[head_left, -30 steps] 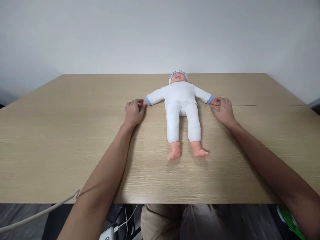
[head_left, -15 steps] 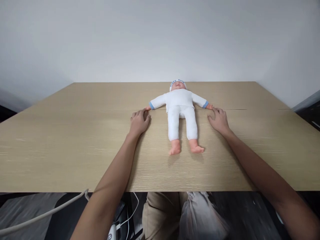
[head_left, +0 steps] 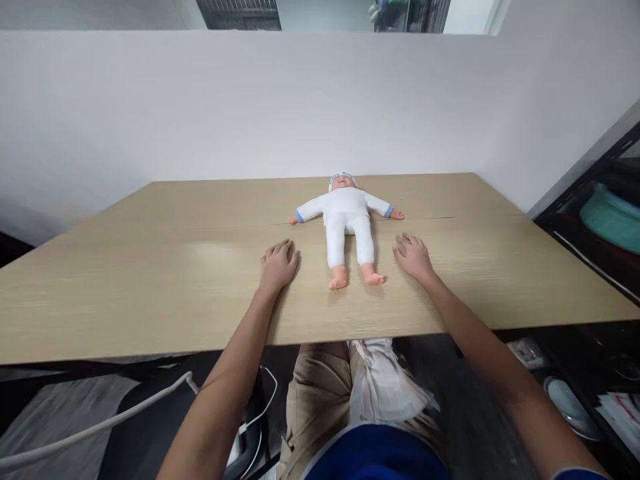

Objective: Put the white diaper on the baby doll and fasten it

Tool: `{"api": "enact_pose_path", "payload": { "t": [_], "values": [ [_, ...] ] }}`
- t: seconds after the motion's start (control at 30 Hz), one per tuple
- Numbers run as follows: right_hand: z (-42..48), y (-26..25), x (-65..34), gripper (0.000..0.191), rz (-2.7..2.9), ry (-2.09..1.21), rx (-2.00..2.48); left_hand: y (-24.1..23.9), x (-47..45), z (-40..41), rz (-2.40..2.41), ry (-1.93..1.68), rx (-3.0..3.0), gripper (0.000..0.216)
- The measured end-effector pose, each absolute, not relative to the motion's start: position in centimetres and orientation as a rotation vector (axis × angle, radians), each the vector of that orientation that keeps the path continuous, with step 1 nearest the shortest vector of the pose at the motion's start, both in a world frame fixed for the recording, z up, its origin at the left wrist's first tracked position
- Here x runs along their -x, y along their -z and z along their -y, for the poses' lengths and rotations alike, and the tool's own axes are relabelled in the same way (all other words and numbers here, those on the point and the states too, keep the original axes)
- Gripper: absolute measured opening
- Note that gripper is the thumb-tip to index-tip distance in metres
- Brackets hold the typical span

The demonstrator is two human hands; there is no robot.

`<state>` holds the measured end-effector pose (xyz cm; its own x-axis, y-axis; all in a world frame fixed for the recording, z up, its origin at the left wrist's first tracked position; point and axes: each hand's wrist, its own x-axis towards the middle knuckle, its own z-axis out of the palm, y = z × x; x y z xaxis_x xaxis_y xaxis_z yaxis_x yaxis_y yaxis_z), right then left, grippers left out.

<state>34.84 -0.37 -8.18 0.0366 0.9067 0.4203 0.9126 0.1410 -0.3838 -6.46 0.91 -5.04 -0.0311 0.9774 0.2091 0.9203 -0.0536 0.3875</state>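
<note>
A baby doll (head_left: 346,207) in white clothes with blue cuffs lies on its back on the wooden table (head_left: 150,287). Its head points to the far edge, its arms are spread and its bare feet face me. My left hand (head_left: 279,265) rests on the tabletop to the left of the doll's legs, apart from it, fingers loosely bent and holding nothing. On the other side, my right hand (head_left: 413,256) lies palm down near the doll's right-side foot and arm, fingers stretched, also empty and not touching the doll.
A white wall (head_left: 300,107) rises behind the table. Black shelving (head_left: 620,247) with a teal item stands at the right. Below the front edge are a white plastic bag (head_left: 383,387) on my lap, a white tube (head_left: 100,427) and a white cable (head_left: 273,393).
Both hands have drawn back toward me from the doll's hands. The doll lies in the same pose. My view has tilted, showing more above the wall and more of my lap.
</note>
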Motion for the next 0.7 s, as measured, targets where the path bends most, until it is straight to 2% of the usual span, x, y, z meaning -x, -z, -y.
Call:
{"api": "enact_pose_path", "payload": {
  "t": [0.3,0.47,0.57,0.63,0.7],
  "values": [
    [10.6,7.6,-34.9,0.049,1.977,-0.069,1.691,5.0,4.0,11.1,-1.917,-0.686,-2.179,0.06],
    [22.4,11.7,-34.6,0.043,1.855,-0.059,1.478,9.7,3.6,21.8,-1.491,-0.926,-2.067,0.04],
    [28.3,14.9,-33.8,0.026,1.558,-0.013,1.388,13.4,1.9,26.9,-1.315,-0.914,-1.849,0.033],
    [29.8,16.3,-33.2,0.022,1.348,-0.297,1.5,15.2,-0.1,28.1,-1.323,-0.814,-1.595,0.04],
    [29.5,17.0,-32.6,0.033,1.148,-0.69,1.641,16.3,-2.6,27.7,-1.35,-0.727,-1.231,0.051]
  ]
}}
